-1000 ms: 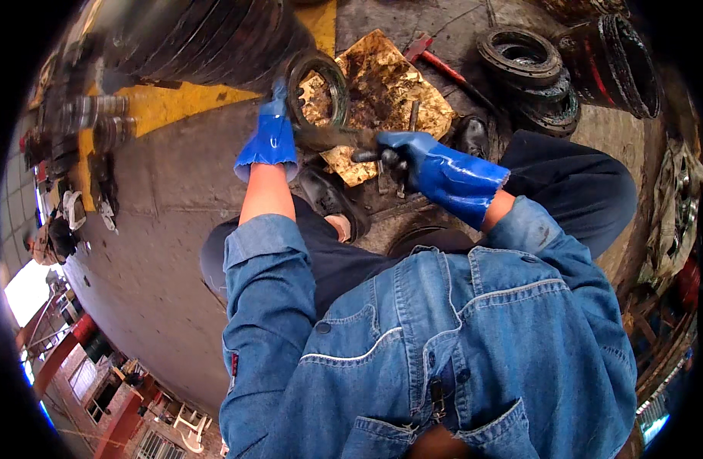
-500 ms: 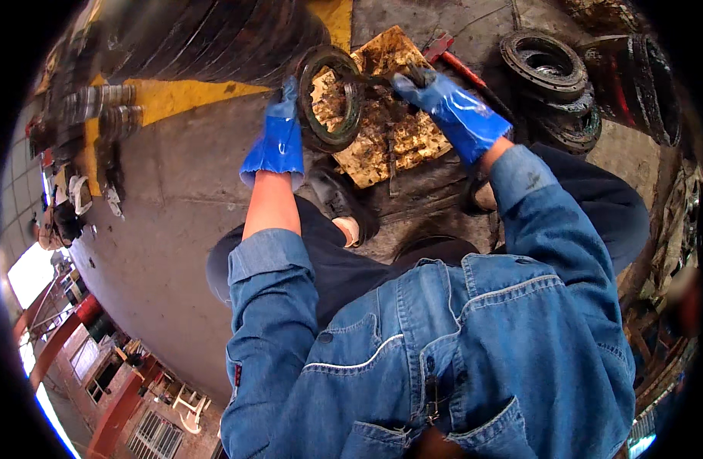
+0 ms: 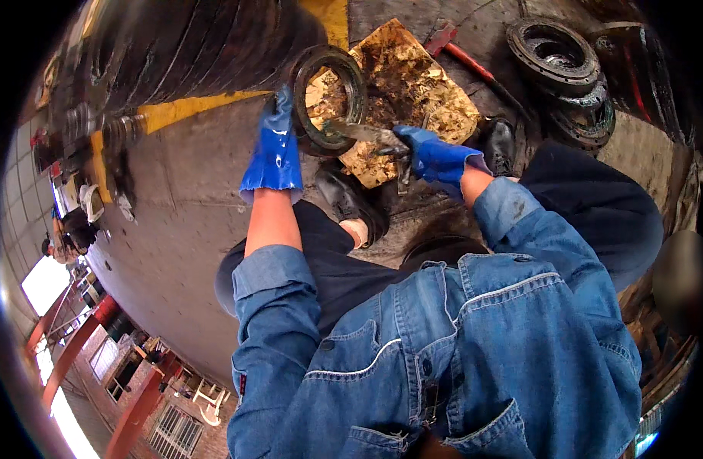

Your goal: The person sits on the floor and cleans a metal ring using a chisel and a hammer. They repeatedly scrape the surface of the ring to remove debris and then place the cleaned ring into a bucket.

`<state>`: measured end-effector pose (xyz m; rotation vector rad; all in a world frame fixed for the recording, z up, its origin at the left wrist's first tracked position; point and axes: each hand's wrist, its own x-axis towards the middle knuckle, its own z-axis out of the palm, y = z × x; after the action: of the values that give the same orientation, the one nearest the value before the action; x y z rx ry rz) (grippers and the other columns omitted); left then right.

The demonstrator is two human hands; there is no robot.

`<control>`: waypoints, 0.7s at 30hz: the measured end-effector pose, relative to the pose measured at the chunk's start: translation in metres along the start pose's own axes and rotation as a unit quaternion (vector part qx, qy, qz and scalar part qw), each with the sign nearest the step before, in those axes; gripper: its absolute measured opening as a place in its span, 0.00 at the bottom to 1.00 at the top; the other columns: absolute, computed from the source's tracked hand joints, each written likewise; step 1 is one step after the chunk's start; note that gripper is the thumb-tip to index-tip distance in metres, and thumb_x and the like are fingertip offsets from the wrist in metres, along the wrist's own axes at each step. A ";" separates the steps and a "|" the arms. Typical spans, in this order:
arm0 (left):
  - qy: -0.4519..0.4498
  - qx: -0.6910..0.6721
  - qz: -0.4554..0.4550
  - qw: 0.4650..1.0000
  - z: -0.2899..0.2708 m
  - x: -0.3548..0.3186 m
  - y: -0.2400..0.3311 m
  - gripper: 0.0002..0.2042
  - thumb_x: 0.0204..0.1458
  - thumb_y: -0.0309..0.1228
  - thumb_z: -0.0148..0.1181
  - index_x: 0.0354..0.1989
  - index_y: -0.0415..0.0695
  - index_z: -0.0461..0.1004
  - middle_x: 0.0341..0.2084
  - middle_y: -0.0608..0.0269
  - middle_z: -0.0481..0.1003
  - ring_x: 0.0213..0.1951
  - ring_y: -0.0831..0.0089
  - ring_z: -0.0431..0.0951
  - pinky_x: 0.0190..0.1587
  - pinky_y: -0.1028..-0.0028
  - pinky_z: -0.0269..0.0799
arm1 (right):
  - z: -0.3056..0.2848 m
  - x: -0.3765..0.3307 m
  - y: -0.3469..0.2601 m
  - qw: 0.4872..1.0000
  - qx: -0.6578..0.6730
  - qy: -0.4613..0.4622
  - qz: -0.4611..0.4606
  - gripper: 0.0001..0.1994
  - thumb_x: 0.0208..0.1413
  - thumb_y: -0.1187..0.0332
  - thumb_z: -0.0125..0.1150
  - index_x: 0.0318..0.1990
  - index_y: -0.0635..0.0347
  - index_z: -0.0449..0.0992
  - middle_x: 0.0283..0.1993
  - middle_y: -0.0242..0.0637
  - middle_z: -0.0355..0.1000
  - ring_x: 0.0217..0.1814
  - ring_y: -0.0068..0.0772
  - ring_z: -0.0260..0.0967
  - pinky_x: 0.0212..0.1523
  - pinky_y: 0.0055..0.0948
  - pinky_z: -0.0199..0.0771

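Observation:
A dark, greasy metal ring (image 3: pixel 357 86) stands on edge at the top centre, over the left part of a stained yellowish board (image 3: pixel 451 103). My left hand (image 3: pixel 276 149), in a blue rubber glove, grips the ring's left rim, its fingers partly hidden behind it. In my right hand (image 3: pixel 437 157), gloved alike, is a scraper (image 3: pixel 370 135) with a flat, dirty blade. The blade points left and its tip meets the ring's lower right part; the grip is mostly covered by my fingers.
A hammer (image 3: pixel 477 65) with a red handle lies beyond the board. Greasy metal rings (image 3: pixel 554 61) are stacked at the right. A large dark ribbed cylinder (image 3: pixel 206 46) fills the upper left, near yellow floor marking (image 3: pixel 190 109). My black shoes (image 3: pixel 500 145) flank the board.
My right hand has come nearer to me, bringing the scraper to the ring's lower right part. The ring stays in my left hand, shifted only slightly.

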<state>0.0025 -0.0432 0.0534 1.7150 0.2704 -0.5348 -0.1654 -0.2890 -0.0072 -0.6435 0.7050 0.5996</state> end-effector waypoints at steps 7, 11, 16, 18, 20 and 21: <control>-0.003 0.104 0.129 0.986 -0.032 0.012 -0.033 0.22 0.60 0.29 0.45 0.61 0.33 0.57 0.56 0.52 0.65 0.54 0.66 0.67 0.54 0.69 0.65 | 0.054 -0.024 -0.003 0.987 0.118 0.075 0.082 0.08 0.57 0.62 0.51 0.28 0.53 0.67 0.17 0.29 0.63 0.14 0.26 0.53 0.17 0.28 0.55; 0.081 0.118 0.120 0.982 0.010 -0.015 -0.007 0.24 0.59 0.47 0.49 0.45 0.35 0.74 0.38 0.58 0.77 0.40 0.73 0.73 0.45 0.72 0.69 | 0.053 -0.032 -0.013 0.948 0.272 0.093 0.136 0.12 0.56 0.58 0.51 0.26 0.54 0.69 0.10 0.24 0.58 0.12 0.24 0.51 0.15 0.24 0.51; 0.081 0.151 0.138 0.976 0.020 -0.026 0.011 0.25 0.59 0.48 0.49 0.48 0.35 0.73 0.40 0.58 0.76 0.41 0.74 0.72 0.45 0.72 0.68 | 0.024 -0.036 -0.041 0.907 0.374 0.070 0.179 0.09 0.54 0.61 0.52 0.23 0.46 0.65 0.11 0.24 0.55 0.13 0.26 0.49 0.19 0.26 0.52; 0.083 0.145 0.141 0.976 0.025 -0.028 0.013 0.25 0.59 0.48 0.50 0.49 0.35 0.72 0.41 0.58 0.75 0.42 0.74 0.71 0.46 0.72 0.68 | 0.002 -0.033 -0.051 0.907 0.363 -0.016 0.214 0.07 0.54 0.60 0.52 0.26 0.47 0.68 0.13 0.26 0.58 0.14 0.27 0.52 0.17 0.26 0.55; 0.069 0.127 0.129 0.981 0.033 -0.021 0.016 0.24 0.59 0.46 0.50 0.49 0.35 0.72 0.42 0.58 0.75 0.43 0.74 0.71 0.47 0.72 0.68 | -0.032 -0.006 -0.041 0.999 0.034 0.001 -0.020 0.08 0.55 0.58 0.51 0.33 0.49 0.72 0.17 0.30 0.61 0.14 0.29 0.55 0.16 0.29 0.57; 0.055 0.067 0.143 0.986 0.014 -0.012 0.003 0.23 0.59 0.45 0.50 0.49 0.35 0.72 0.42 0.58 0.75 0.43 0.73 0.71 0.47 0.72 0.68 | -0.037 0.012 -0.032 0.984 -0.132 0.050 -0.111 0.11 0.55 0.57 0.50 0.36 0.51 0.74 0.19 0.32 0.63 0.15 0.30 0.56 0.15 0.31 0.57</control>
<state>-0.0091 -0.0562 0.0594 1.8774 0.0629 -0.2517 -0.1502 -0.3330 -0.0277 -0.9906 0.6420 0.4590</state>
